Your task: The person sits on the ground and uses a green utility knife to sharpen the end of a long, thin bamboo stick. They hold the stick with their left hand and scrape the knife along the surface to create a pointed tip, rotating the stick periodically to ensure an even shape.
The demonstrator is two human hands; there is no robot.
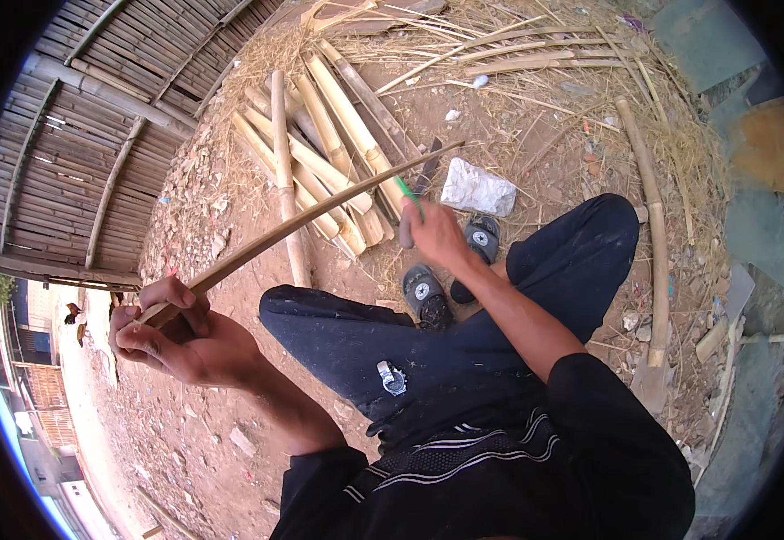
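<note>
One bamboo strip (293, 227), between left fingers (165, 291)

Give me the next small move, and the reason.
Probably steady the bamboo strip with the left hand, which grips only its near end, while the right hand, holding a blurred green object, appears close to the far half.

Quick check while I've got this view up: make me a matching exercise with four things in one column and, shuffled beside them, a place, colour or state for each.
1. Long bamboo strip
2. Wristwatch
3. Rough block
4. Sandals

A. Silver, on the dark trousers
B. Black, between the knees
C. Gripped at one end by the left hand
D. White, on the dirt

Pairs: 1-C, 2-A, 3-D, 4-B
</note>
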